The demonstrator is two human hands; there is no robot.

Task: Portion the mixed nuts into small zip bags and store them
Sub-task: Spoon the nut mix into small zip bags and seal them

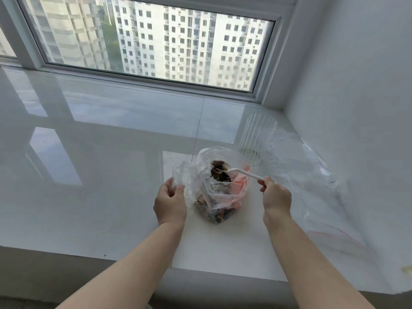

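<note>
The right hand grips a white plastic spoon loaded with nuts over the big bag of mixed nuts. The left hand pinches a small zip bag beside it. Both sit near the sill's front edge; a ribbed glass stands toward its right corner.

No readable text, label, brand, number or sign anywhere in view.
</note>
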